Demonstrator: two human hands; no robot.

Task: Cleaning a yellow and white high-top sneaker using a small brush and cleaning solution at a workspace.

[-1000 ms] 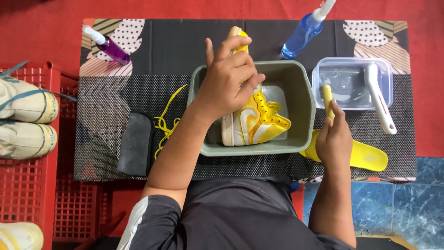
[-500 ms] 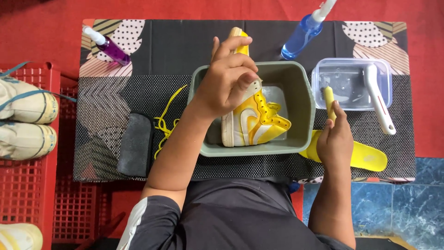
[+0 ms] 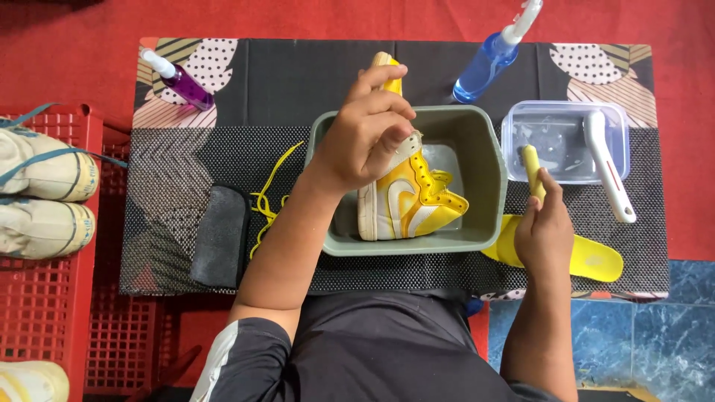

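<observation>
Two pale worn shoes (image 3: 41, 197) lie side by side in the red crate (image 3: 52, 313) at the far left, with the toe of a third shoe (image 3: 26, 381) showing at the bottom corner. One dark grey block (image 3: 220, 234) sits near the left edge of the patterned mat (image 3: 298, 74), and one loose yellow lace (image 3: 264, 201) trails between it and the grey tub (image 3: 484, 186). Two spray bottles stand at the mat's far edge, one purple (image 3: 179, 82) and one blue (image 3: 491, 56), well apart. My left hand (image 3: 369, 134) reaches over the tub's far left corner, fingers (image 3: 387, 74) curled round the top of the one yellow and white high-top shoe (image 3: 406, 197), which stands on edge inside the tub against its left half; the tub's right half is open. One yellow insole (image 3: 588, 257) lies just right of the tub, near the mat's near edge. My right hand (image 3: 544, 234) rests above it, fingers closed on a small yellow brush handle (image 3: 531, 167) that pokes over the rim of the one clear tub (image 3: 618, 119). One white brush (image 3: 611, 167) lies across that tub. Bare dotted mat lies between block and grey tub.
</observation>
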